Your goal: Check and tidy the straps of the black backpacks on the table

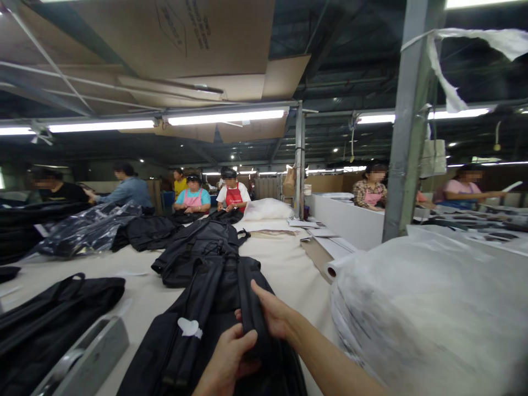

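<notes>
A black backpack [214,308] lies in front of me on the pale-covered table, its shoulder straps facing up. My right hand [272,311] is closed around the right-hand shoulder strap [246,297], thumb along its upper part. Lower down, my left hand [235,352] grips the same strap, with some of its fingers hidden beneath. The other strap [206,294] lies loose and bears a white tag [190,327]. Just beyond, a second black backpack [198,242] touches the top of this one.
More black bags [53,313] lie at left, near a grey metal tape dispenser [88,357]. Clear plastic [86,228] covers some bags farther back. A large translucent plastic bag [421,308] and a paper roll [340,267] stand at right, by a metal post [406,121]. Several people work beyond.
</notes>
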Tool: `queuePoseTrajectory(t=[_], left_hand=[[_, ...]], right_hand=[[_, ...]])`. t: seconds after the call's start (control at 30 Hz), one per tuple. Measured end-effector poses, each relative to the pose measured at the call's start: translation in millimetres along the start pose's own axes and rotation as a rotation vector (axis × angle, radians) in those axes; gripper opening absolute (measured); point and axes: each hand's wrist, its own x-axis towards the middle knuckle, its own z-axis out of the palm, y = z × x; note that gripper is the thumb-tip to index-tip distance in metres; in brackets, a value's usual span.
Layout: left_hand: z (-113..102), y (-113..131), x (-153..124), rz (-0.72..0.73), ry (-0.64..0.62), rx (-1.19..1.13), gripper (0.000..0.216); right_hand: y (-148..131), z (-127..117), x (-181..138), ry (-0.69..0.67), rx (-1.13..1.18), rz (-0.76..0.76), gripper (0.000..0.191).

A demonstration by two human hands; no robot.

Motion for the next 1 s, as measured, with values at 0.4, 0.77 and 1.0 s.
queuePoseTrajectory(t=[0.4, 0.77, 1.0], left_hand=[[4, -19, 10, 0.085, 0.042, -0.024, 0.044], [12, -22, 17, -0.067, 0.200, -0.072, 0.018], [3, -17, 13, -0.142, 0.084, -0.065, 0.013]], right_hand=[[6, -23, 23, 0.098, 0.000, 0.039, 0.026], [20, -19, 10, 0.159, 0.019, 0.042, 0.026], [41, -24, 21, 0.233, 0.079, -0.066, 0.014]])
